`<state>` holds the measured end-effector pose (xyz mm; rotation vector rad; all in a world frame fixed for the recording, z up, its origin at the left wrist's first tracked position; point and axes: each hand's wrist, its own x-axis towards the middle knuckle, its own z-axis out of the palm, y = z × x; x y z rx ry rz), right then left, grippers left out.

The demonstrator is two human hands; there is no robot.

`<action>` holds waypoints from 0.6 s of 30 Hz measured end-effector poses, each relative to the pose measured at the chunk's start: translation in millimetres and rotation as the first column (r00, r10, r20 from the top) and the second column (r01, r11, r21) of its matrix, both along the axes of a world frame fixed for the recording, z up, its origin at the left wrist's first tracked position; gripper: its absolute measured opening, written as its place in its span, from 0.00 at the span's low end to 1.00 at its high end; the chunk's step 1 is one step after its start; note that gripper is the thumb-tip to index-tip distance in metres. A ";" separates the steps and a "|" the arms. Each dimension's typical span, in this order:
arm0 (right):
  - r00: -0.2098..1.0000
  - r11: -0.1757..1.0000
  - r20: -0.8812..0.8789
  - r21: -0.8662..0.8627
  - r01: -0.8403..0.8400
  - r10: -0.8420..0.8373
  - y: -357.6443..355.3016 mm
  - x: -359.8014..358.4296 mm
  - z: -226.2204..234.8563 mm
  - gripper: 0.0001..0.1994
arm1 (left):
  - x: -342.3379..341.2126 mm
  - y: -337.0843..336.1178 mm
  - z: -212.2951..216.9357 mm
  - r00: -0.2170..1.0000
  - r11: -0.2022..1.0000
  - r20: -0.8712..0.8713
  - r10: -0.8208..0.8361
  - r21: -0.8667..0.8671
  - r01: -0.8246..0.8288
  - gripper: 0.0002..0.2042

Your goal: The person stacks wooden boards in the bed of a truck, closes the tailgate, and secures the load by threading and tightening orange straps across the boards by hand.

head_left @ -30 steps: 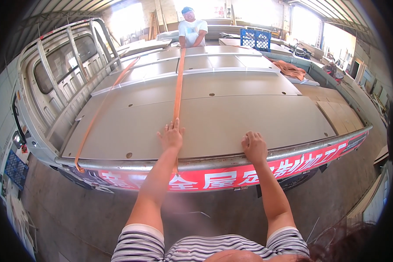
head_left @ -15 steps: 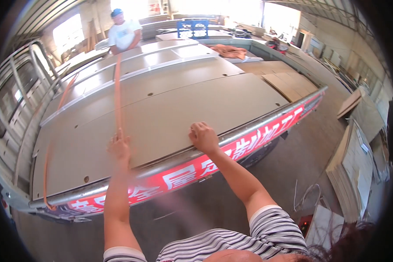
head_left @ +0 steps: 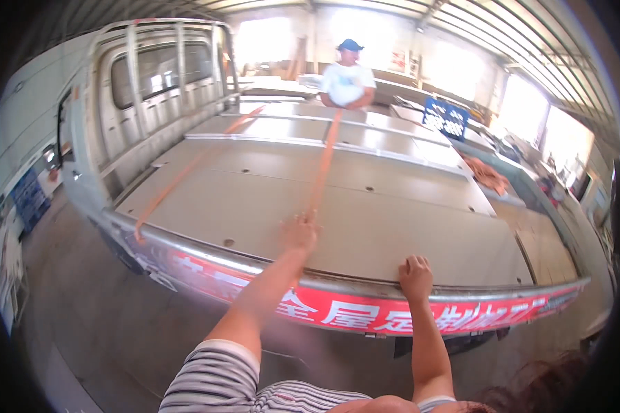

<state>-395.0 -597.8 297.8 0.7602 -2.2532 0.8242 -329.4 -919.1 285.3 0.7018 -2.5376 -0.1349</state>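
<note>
My left hand [head_left: 301, 232] lies on the orange strap [head_left: 326, 162], slightly blurred, its fingers stretched out and spread. The strap runs from the far side across a stack of beige flat panels [head_left: 406, 227] on a truck bed, and its lower part hangs over the near side board below my hand. My right hand [head_left: 416, 275] is closed in a loose fist at the near edge of the top panel, beside the metal side rail [head_left: 351, 283]. Nothing shows in its fingers. A second orange strap [head_left: 179, 186] crosses the panels farther left.
A person in a blue cap [head_left: 348, 79] leans at the truck's far side, near the strap's far end. The cab with its guard frame [head_left: 138, 76] stands to the left. Brown boards [head_left: 541, 237] and an orange cloth [head_left: 487, 175] lie toward the right end of the bed.
My view has swung left, so the truck and person sit farther right and more of the cab shows. My left hand stays on the strap; my right stays closed at the rail.
</note>
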 end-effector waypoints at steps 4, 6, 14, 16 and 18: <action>1.000 1.000 -0.024 0.027 0.005 -0.004 -11.4 9.8 8.0 0.08 | 13.0 -6.6 11.8 0.995 0.997 0.093 0.028 0.075 -0.035 0.28; 0.999 0.999 -0.034 0.039 0.000 0.001 -16.8 8.4 6.2 0.08 | 14.2 -14.6 -0.7 0.993 0.997 0.098 0.071 0.029 -0.074 0.27; 0.999 0.998 -0.043 0.057 0.006 -0.003 -16.9 3.9 5.7 0.08 | 12.3 -10.8 9.3 0.990 0.993 0.125 0.070 0.091 -0.081 0.29; 0.999 0.999 -0.033 0.053 0.011 -0.009 -17.1 4.8 6.6 0.08 | 11.4 -9.0 10.7 0.991 0.992 0.117 0.063 0.099 -0.075 0.29; 1.000 0.998 -0.005 0.066 0.018 -0.018 -15.7 5.8 7.8 0.08 | 11.3 -6.2 15.7 0.985 0.985 0.162 0.052 0.152 -0.077 0.29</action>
